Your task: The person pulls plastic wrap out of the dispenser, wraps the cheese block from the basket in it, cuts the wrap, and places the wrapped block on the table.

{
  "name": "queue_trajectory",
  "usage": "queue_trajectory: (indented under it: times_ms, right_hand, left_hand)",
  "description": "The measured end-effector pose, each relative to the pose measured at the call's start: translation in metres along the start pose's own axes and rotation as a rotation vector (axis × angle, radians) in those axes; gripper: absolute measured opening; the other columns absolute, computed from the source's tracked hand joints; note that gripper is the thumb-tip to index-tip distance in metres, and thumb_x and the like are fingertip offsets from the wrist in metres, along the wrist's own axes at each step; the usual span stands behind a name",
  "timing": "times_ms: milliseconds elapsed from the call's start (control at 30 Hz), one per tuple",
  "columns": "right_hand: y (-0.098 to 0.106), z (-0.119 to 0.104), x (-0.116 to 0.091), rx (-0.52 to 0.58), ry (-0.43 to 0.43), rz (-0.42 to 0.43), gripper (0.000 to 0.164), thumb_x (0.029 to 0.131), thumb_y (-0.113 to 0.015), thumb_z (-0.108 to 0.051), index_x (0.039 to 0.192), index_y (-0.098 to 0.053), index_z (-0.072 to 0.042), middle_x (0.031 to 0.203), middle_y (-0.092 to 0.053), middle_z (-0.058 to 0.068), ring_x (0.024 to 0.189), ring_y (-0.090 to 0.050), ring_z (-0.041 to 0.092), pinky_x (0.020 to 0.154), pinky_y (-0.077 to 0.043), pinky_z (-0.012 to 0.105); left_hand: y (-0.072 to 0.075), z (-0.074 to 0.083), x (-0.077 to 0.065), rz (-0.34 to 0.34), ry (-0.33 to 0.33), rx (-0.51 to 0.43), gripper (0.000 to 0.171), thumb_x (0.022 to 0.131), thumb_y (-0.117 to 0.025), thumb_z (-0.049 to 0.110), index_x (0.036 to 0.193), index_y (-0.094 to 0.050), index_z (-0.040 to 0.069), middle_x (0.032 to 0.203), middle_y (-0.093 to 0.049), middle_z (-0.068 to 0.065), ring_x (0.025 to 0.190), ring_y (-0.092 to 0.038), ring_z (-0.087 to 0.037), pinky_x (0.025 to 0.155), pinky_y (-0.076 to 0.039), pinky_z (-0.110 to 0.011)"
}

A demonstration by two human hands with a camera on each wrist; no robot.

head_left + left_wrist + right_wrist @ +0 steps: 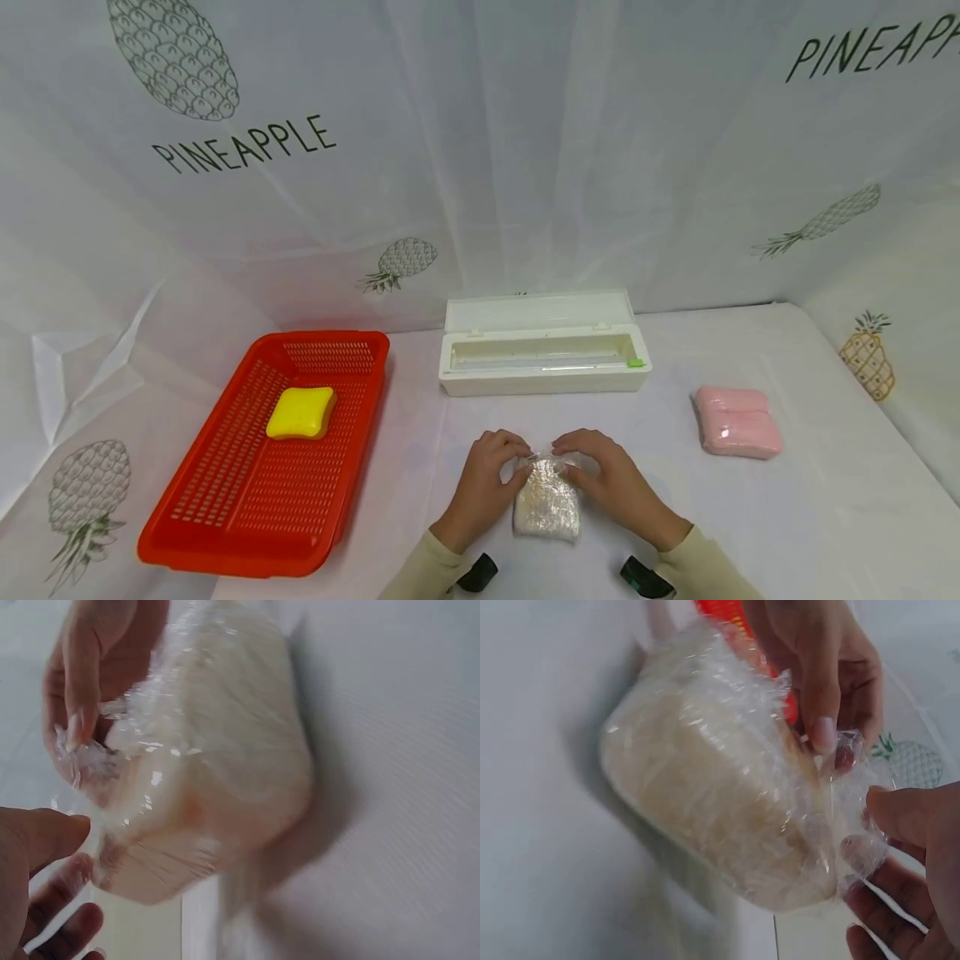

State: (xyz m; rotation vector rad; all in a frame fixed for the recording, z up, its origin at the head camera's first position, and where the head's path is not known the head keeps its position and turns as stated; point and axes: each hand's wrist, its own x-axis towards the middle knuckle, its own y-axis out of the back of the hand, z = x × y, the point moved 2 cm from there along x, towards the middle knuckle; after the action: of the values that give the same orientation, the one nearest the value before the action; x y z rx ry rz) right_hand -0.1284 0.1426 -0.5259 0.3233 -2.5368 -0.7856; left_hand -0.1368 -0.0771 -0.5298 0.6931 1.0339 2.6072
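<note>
A pale, rounded block wrapped in clear plastic film (547, 504) lies between both hands, low in the middle of the head view. My left hand (486, 482) pinches loose film at the block's far end, between thumb and fingers. At the far right corner my right hand (621, 487) pinches the film too. In the right wrist view, crumpled film (851, 795) stands out between the two hands' fingertips. The left wrist view shows wrinkled wrap over the block (217, 735). What the block is made of cannot be told through the film.
Beyond the hands stands a white cling film dispenser (545, 384) with its lid raised and a green slider (636, 362). A red basket (277, 546) on the left holds a yellow block (301, 413). To the right lies a pink wrapped packet (738, 422). Printed cloth (525, 150) hangs behind.
</note>
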Motion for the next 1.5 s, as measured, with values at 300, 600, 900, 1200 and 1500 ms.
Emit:
queue_trajectory:
  times_ms: [300,600,900,1200,1500]
  right_hand:
    - [-0.001,-0.002,-0.02,-0.317,0.326,0.0,0.042,0.084,-0.085,-0.01,0.125,-0.077,-0.01,0.132,-0.069,0.001,0.118,-0.065,0.022,0.096,-0.052,0.042]
    - [-0.001,-0.007,-0.032,-0.438,0.38,-0.042,0.049,0.099,-0.073,-0.039,0.137,-0.07,-0.01,0.139,-0.069,0.002,0.123,-0.064,0.02,0.109,-0.038,0.031]
    - [-0.009,-0.012,-0.037,-0.554,0.39,-0.066,0.064,0.097,-0.07,-0.054,0.142,-0.066,-0.009,0.143,-0.065,0.004,0.126,-0.063,0.021,0.106,-0.041,0.04]
    - [-0.014,-0.011,-0.042,-0.642,0.438,-0.077,0.064,0.107,-0.052,-0.055,0.149,-0.058,-0.007,0.153,-0.06,0.006,0.126,-0.064,0.023,0.114,-0.027,0.036]
    - [-0.016,-0.012,-0.046,-0.723,0.419,-0.123,0.059,0.108,-0.051,-0.052,0.146,-0.062,-0.009,0.152,-0.061,0.006,0.128,-0.064,0.025,0.126,-0.009,0.031]
  left_hand:
    - [-0.001,0.003,-0.015,0.001,-0.262,0.34,0.027,0.085,-0.09,0.013,0.111,-0.082,0.016,0.115,-0.069,0.003,0.105,-0.062,-0.017,0.089,-0.052,-0.035]
    - [0.003,0.013,-0.028,-0.098,-0.326,0.575,0.033,0.095,-0.08,0.038,0.123,-0.077,0.021,0.129,-0.072,0.005,0.116,-0.064,-0.016,0.102,-0.05,-0.035]
    - [0.002,0.03,-0.038,-0.271,-0.239,0.757,0.048,0.097,-0.072,0.054,0.132,-0.074,0.022,0.145,-0.066,0.004,0.127,-0.06,-0.017,0.106,-0.048,-0.037]
    - [-0.005,0.033,-0.041,-0.273,-0.244,0.802,0.049,0.096,-0.073,0.053,0.134,-0.073,0.021,0.145,-0.066,0.004,0.126,-0.059,-0.016,0.106,-0.047,-0.035]
    - [-0.008,0.033,-0.043,-0.269,-0.204,0.799,0.062,0.096,-0.073,0.053,0.145,-0.064,0.015,0.144,-0.067,0.003,0.123,-0.06,-0.017,0.106,-0.046,-0.035]
